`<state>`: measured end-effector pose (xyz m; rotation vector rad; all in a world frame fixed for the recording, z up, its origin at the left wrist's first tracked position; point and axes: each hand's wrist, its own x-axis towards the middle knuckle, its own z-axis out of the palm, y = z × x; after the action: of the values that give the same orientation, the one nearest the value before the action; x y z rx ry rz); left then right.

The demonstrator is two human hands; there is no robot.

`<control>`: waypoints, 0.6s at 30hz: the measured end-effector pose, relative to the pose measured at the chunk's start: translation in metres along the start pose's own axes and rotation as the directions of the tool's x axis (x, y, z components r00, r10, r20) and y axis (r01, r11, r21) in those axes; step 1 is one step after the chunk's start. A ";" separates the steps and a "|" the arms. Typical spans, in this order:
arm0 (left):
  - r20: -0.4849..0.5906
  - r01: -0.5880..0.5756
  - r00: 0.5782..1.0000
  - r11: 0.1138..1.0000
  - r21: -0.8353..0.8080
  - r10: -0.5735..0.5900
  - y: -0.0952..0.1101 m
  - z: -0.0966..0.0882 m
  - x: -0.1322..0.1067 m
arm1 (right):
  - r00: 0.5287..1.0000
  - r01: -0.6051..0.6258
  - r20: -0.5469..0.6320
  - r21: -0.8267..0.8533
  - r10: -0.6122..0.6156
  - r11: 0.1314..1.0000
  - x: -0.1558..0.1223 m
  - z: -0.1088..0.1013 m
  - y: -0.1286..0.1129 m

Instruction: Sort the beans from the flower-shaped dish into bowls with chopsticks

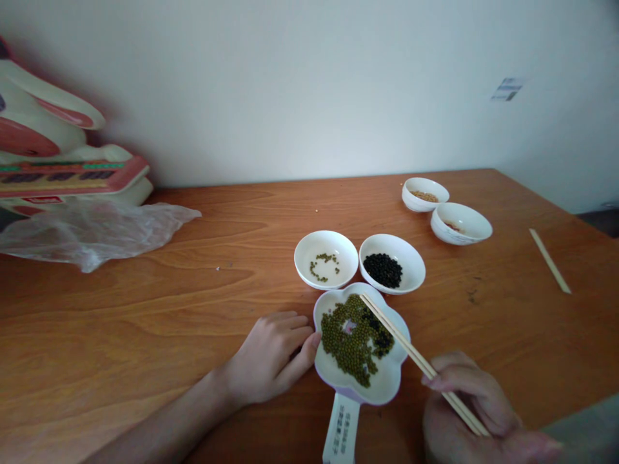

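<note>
A pair of chopsticks [403, 338] is held in my right hand [476, 403]. Their tips are over the beans near the far side of a flower-shaped dish [387, 386]. Green beans [355, 348] fill much of the dish, with black beans [384, 338] among them on the right. My left hand [273, 354] rests on the table with fingers loosely bent, its thumb touching the dish's left rim. Just beyond the dish stand a white bowl [309, 248] with a few green beans and another white bowl [411, 267] holding black beans.
Farther right sit a bowl [411, 200] of tan grains and a bowl [476, 225] with a little reddish-brown content. One loose chopstick [550, 261] lies at the right. A clear plastic bag [111, 235] and a toy keyboard [62, 177] occupy the left, by the wall.
</note>
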<state>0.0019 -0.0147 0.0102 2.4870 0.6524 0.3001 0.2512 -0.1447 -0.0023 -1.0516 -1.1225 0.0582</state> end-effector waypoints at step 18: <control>-0.006 0.008 1.000 1.000 0.004 -0.008 0.000 0.000 0.000 | 0.974 -0.225 -0.049 -0.197 0.219 0.954 -0.017 -0.017 -0.001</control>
<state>0.0022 -0.0143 0.0100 2.4878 0.6658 0.3034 0.2556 -0.1657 -0.0138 -1.3539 -0.9968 0.1111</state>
